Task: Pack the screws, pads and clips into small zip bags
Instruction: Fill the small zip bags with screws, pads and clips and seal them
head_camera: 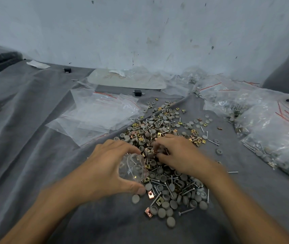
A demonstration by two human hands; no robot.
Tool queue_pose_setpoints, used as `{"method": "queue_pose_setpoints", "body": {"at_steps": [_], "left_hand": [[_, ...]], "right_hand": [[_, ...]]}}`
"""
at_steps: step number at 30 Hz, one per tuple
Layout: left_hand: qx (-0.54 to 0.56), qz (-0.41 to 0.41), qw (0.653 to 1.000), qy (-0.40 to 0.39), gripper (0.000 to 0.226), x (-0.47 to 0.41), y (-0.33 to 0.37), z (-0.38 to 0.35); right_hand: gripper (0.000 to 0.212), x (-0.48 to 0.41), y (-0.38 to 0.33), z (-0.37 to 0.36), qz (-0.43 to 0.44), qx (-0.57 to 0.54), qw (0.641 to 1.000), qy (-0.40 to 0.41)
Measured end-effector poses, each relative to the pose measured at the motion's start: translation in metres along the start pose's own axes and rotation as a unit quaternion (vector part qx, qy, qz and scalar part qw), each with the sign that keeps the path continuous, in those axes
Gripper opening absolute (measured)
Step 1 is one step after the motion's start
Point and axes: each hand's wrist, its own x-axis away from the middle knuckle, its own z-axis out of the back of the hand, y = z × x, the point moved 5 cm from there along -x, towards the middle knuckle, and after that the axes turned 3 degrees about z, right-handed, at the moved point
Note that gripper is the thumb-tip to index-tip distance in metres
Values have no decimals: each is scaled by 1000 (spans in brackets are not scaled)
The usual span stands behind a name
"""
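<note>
Grey cloth (34,138) covers the work surface, creased in long folds, below a pale, scuffed wall (140,32). At the centre of the frame the fingers (131,149) of the left hand (108,166) curl over the top of a small clear zip bag (133,166) while the thumb closes under it, so the bag sits gripped in the hollow of the hand. A few screws, a pad and a brass clip show through the plastic. Just beside it, the right hand (177,152) is down in the loose pile (166,173), its fingers bent close together among the parts; blur hides whether they pinch anything. The 2 hands nearly meet over the pile. That pile mixes grey round pads (161,213), silver screws (186,211) and square brass and copper clips (148,212). It runs from the lower centre up toward the middle of the frame, thinning into scattered pieces on the right. Left of centre lies a stack of flat empty zip bags (96,111) with red seal strips. Along the right edge, filled bags (272,134) are heaped, pads and screws showing inside. Behind the pile, near the wall, rests a pale oval board (126,80) with a small black block (137,92) just in front of it. A white paper scrap (38,64) lies in the upper left.
</note>
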Motion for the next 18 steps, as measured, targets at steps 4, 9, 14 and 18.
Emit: {"method": "queue_pose_setpoints", "body": {"at_steps": [4,9,14,18], "left_hand": [[8,6,1000,5,89,0,0,1],[-7,14,1000,3,88,-1,5,-2],[8,17,1000,8,81,-2,7,-2],[10,15,999,30,80,-5,9,-2]], "right_hand": [[12,15,15,8,-41,-103,992,66],[13,24,22,22,-44,-168,976,132],[13,28,12,31,-37,-265,954,137],[16,30,-25,40,35,-351,933,74]]}}
